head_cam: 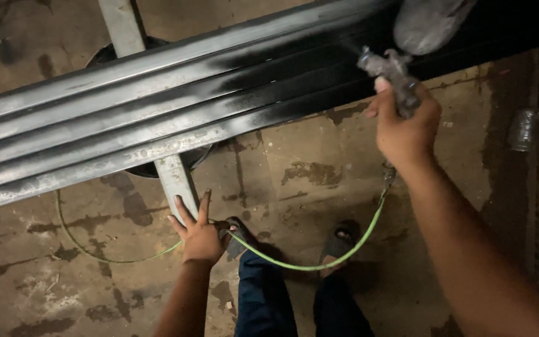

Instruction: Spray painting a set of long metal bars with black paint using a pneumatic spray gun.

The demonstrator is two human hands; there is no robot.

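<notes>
The right hand (407, 128) is wrapped tight round the grip of a spray gun (397, 75), a finger forward at the trigger, the nozzle aimed at the metal bars (157, 118); its cup (425, 22) rides up top, likely so paint feeds down by gravity; the gun sits just beside the bars, at their near edge, towards the right end. The bars are long channels lying side by side, slanting across the view; the stretch next to the gun is wet black, the left end bare grey. A grey support (179, 184) crosses beneath the bars, seemingly to hold them off the floor (319, 181); a dark drum (110, 53) shows under them too. The left hand (201, 234) hangs below the bars by that support, fingers spread, with the green hose (319, 265) passing by its palm; whether it grips the hose I cannot tell; the hose loops to the gun's base, seemingly kept clear of wet paint. Sandalled feet (338, 240) stand on the stained floor below.
</notes>
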